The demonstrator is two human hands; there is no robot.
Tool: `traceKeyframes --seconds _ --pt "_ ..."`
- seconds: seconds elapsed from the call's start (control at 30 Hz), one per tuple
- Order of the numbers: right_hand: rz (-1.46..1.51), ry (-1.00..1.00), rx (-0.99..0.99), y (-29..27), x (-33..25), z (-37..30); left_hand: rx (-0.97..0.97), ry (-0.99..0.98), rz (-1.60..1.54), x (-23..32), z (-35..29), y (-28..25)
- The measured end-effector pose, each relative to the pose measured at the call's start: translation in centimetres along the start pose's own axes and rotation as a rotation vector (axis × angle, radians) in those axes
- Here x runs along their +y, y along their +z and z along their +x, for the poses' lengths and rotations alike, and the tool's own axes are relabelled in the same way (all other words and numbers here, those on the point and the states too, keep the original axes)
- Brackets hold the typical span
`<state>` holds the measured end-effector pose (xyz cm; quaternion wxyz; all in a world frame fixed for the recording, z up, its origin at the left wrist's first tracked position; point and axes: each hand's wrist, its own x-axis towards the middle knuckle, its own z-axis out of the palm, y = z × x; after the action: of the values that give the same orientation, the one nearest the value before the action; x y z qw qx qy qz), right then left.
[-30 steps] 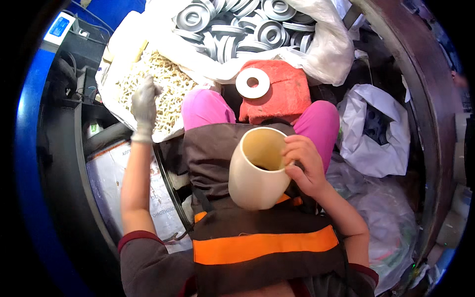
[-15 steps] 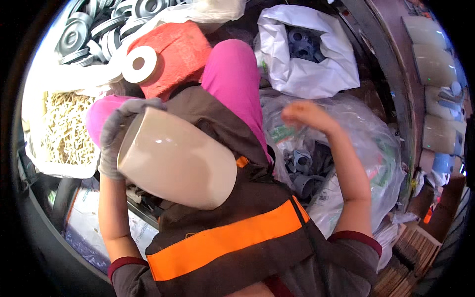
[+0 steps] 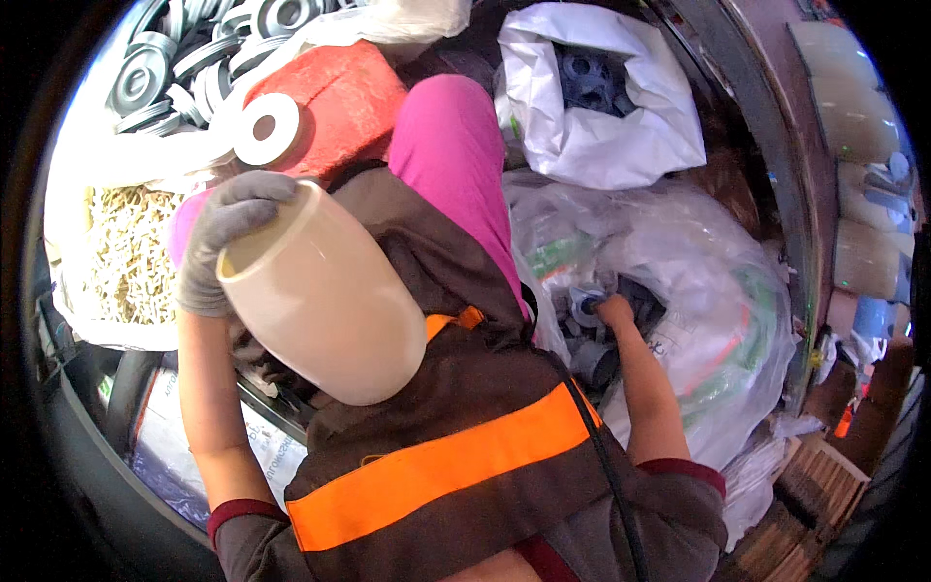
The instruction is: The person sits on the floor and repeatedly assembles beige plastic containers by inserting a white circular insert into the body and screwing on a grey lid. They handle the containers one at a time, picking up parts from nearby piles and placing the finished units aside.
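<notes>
The clear bag (image 3: 698, 291) is bulging at the person's right, grey parts (image 3: 601, 320) showing in its mouth. The white bag (image 3: 601, 97) is sitting beyond it, holding darker parts. The cream tube (image 3: 325, 296) is tilting over the lap, open end up-left, with the gloved left hand (image 3: 223, 238) gripping its rim. The red block (image 3: 330, 97) is lying past the knee, a white ring (image 3: 264, 128) on it. The right hand (image 3: 613, 310) is reaching into the clear bag among the parts; grip impossible to call.
</notes>
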<state>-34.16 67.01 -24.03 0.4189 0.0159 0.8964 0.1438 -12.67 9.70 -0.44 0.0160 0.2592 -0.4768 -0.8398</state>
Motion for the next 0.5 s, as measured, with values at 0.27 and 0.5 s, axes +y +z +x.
traceKeyframes --seconds 0.27,0.5 --pt "0.668 -0.805 0.451 -22.3 -15.2 -17.8 -0.170 -0.010 0.200 -1.7 1.4 0.8" --pt "0.568 -1.346 -0.131 -25.1 -32.2 -30.5 -0.261 0.087 -0.133 -1.9 -0.9 1.3"
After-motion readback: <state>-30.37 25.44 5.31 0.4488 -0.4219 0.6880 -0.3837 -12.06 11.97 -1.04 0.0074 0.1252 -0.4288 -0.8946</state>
